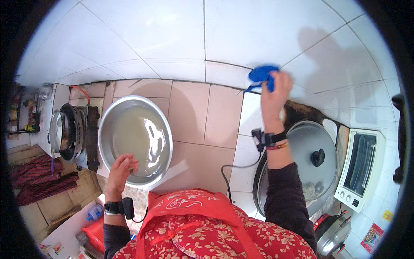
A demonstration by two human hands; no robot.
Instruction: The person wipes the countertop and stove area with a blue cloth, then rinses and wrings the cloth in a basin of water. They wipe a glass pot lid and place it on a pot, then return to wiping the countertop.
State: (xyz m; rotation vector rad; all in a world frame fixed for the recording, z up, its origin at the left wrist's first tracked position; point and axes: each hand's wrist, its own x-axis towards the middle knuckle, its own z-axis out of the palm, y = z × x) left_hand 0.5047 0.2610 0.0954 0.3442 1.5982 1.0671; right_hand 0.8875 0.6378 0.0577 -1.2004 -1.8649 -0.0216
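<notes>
A blue cloth (262, 74), a little blurred, is pressed to the white tiled wall, low down near where it meets the counter. My right hand (280, 88) is closed on it, with the arm stretched forward. My left hand (122, 169) hovers at the near edge of a wide metal basin (166, 125). Its fingers are loosely bent and apart, with nothing in them. Cloudy, pale liquid fills the bottom of the basin and reflects the light.
Left of the basin stands a gas stove (92, 138) with a pan (60, 134). Under my right forearm is a large wok with a glass lid (317, 142). Farther right are a white toaster oven (360, 168) and a lidded pot (334, 235). Pink tiles (194, 159) cover the counter.
</notes>
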